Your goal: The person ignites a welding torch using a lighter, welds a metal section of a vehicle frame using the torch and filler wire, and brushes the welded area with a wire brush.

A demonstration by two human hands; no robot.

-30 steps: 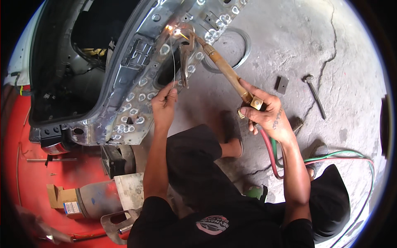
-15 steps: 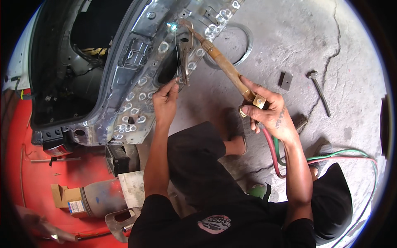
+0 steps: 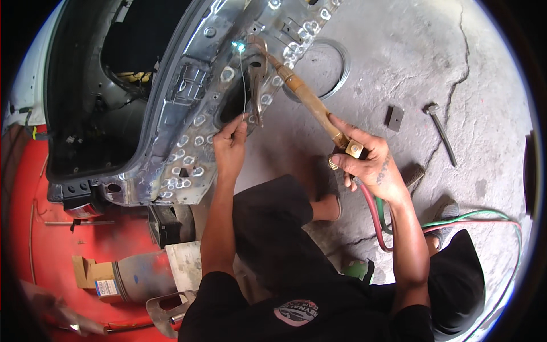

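Note:
My right hand [image 3: 367, 159] is wrapped round the valve end of a brass gas welding torch [image 3: 310, 102]. The torch points up and left, its tip close to a bright blue-white glow on the bare metal car body panel [image 3: 199, 108]. Between thumb and fingers, my left hand [image 3: 231, 142] pinches a thin welding rod [image 3: 244, 85], whose upper end runs up to the glow. Locking pliers [image 3: 257, 85] are clamped on the panel beside an oblong hole, between the rod and the torch. Many ringed weld spots mark the panel.
Red and green hoses [image 3: 473, 215] trail from the torch across the concrete floor at right. A wire coil [image 3: 342, 68], a small metal plate [image 3: 395, 118] and a hammer [image 3: 441, 134] lie there. At lower left are a cylinder [image 3: 145, 276], a cardboard box [image 3: 91, 273] and a C-shaped clamp [image 3: 165, 310].
The view has shifted slightly, so the panel and pliers sit a little lower in the picture. Both hands keep their grips, and the glow stays at nearly the same spot on the panel.

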